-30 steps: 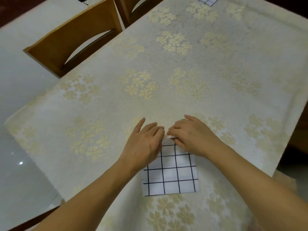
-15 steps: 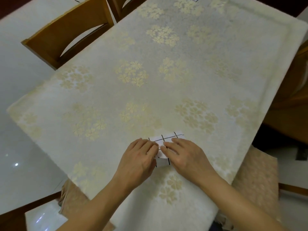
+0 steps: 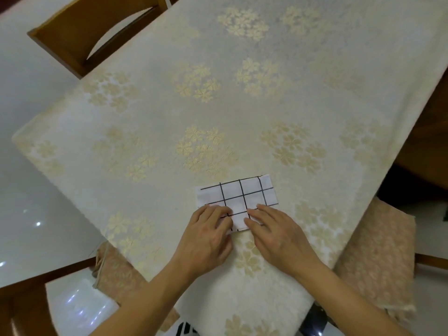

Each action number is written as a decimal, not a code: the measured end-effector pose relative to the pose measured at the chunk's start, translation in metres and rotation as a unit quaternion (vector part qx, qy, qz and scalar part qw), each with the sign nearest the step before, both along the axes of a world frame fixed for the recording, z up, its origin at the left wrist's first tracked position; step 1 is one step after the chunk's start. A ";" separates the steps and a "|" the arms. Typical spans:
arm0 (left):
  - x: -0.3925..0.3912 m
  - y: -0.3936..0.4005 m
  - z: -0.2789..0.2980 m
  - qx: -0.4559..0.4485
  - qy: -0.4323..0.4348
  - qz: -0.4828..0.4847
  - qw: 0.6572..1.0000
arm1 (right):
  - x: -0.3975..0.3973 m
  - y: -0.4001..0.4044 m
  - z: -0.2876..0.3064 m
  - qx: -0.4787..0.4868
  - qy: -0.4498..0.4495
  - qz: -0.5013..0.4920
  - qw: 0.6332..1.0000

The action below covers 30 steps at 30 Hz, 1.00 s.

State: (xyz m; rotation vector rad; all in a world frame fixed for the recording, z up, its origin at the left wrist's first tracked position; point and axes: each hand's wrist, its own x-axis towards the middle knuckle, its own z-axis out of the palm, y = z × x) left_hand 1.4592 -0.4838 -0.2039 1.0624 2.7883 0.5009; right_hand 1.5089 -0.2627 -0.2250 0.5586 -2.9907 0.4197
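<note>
A white cloth with a black grid [image 3: 242, 195] lies folded into a small rectangle on the cream flowered tablecloth [image 3: 218, 112], close to the table's near edge. My left hand [image 3: 208, 238] rests on the cloth's near-left corner with bent fingers, fingertips pressing down on it. My right hand [image 3: 278, 234] lies on the near-right part, fingers fairly straight and flat against the fabric. The two hands hide the cloth's near edge almost entirely; its far half lies uncovered.
A wooden chair [image 3: 80, 37] stands at the table's far-left side. Cushioned seats show at the near left [image 3: 116, 272] and at the right [image 3: 375, 263]. The table's near corner [image 3: 254, 311] is just below my wrists. Glossy white floor lies to the left.
The cloth went from a larger square to a smaller folded rectangle. Both hands shifted from its far edge to its near edge. The view swung toward the table's near corner.
</note>
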 end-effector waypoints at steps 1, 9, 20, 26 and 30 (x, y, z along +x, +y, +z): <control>-0.001 0.001 0.001 0.000 0.002 0.007 1.000 | -0.003 0.000 0.000 -0.009 0.003 -0.008 1.000; -0.021 0.020 -0.008 -0.074 0.009 0.063 0.995 | -0.059 -0.003 -0.001 0.005 0.011 -0.034 0.999; -0.034 0.015 -0.024 -0.104 0.008 0.086 0.991 | -0.068 -0.016 -0.010 0.052 -0.060 -0.044 0.996; -0.041 0.005 -0.036 -0.144 -0.014 0.079 0.986 | -0.069 -0.010 -0.017 0.098 -0.115 -0.040 0.988; -0.040 0.002 -0.035 -0.144 -0.018 0.079 0.986 | -0.069 -0.008 -0.012 0.091 -0.127 -0.043 0.987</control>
